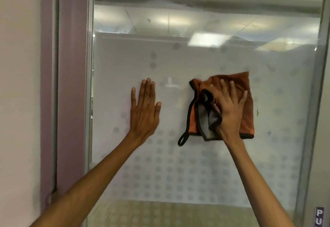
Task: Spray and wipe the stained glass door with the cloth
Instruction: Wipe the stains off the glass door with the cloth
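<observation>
against the glass door [196,155], right hand [230,108] presses flat the crumpled orange cloth [247,90].

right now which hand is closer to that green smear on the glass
Right. The right hand presses the cloth flat on the glass door, just left of the green smear. The left hand lies flat on bare glass far left of it.

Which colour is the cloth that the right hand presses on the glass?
Orange with a dark trim and a grey inner side: the cloth, seen in the head view.
</observation>
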A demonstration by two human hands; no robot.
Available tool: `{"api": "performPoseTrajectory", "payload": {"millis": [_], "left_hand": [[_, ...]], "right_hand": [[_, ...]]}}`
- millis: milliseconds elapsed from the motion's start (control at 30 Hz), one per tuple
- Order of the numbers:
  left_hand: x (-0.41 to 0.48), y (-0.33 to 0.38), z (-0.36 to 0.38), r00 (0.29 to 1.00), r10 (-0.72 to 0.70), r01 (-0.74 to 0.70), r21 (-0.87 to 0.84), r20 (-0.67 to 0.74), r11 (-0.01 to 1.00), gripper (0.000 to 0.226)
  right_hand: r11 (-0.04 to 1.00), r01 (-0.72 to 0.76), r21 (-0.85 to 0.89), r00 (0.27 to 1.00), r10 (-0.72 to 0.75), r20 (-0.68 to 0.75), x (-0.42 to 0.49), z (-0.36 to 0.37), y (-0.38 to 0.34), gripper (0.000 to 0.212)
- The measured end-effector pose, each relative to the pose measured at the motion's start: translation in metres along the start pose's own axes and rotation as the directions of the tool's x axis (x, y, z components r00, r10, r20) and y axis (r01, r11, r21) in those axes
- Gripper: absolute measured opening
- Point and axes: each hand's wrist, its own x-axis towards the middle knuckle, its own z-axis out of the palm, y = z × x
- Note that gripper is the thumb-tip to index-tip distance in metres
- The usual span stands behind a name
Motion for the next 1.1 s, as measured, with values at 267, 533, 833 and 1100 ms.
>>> {"api": "performPoseTrajectory", "payload": {"millis": [267, 533, 833, 1100], "left_hand": [[-0.001, 0.019, 0.007, 1.000, -0.013, 0.014, -0.019, 0.023, 1.000, 0.059], [-0.001, 0.019, 0.010, 1.000, -0.006, 0.006, -0.025, -0.015, 1.000, 0.058], [-0.017, 0.020, 0.011, 1.000, -0.003, 0.003, -0.036, 0.015, 0.999, 0.065], [-0.021, 0.032, 0.019, 0.999, -0.042, 0.042, 0.017, 0.012, 0.999, 0.066]], "right_hand": [[0.998, 0.065, -0.014, 0.992, -0.063, 0.109, -0.052, -0.038, 0.066, 0.048], [0.998, -0.060, -0.028, 0.997, 0.058, -0.052, 0.029, -0.015, 0.023, 0.039], [0.998, 0.039, 0.038, 0.991, -0.044, 0.125, -0.089, -0.027, 0.070, 0.044], [0.976, -0.218, -0.018, 0.974, 0.217, -0.063, -0.050, -0.025, 0.063, 0.056]]}}
